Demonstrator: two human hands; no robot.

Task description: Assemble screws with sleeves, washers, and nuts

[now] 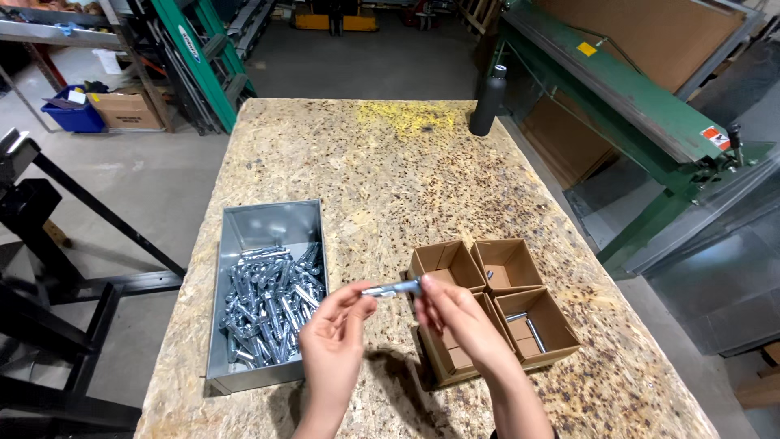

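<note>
While a chipboard table (422, 162) fills the view, a single silver bolt (392, 288) is held level above its near part, between two hands. The left hand (335, 335) is raised palm-up just right of a metal tray, its thumb and forefinger pinched shut on the bolt's left end, the other fingers loosely curled. The right hand (459, 317) is closed on the bolt's right end in the same way, fingertips pressed together around it, and part of a cardboard box is hidden behind it.

To the left, a grey metal tray (268, 223) is set lengthwise on the table, and a heap of silver bolts (268, 305) is piled in its near half; the far half is bare metal. To the right of the hands, four small open cardboard boxes (508, 280) are grouped together, touching one another. Two bolts (528, 329) are seen lying in the near right box; the two far boxes look bare inside, and the near left box is mostly covered by the right hand.

At the table's far right edge a dark bottle (488, 102) is stood upright. Beyond it, on the right, a green metal machine (642, 106) is seen, and a green ladder (203, 57) is leant at the far left.
</note>
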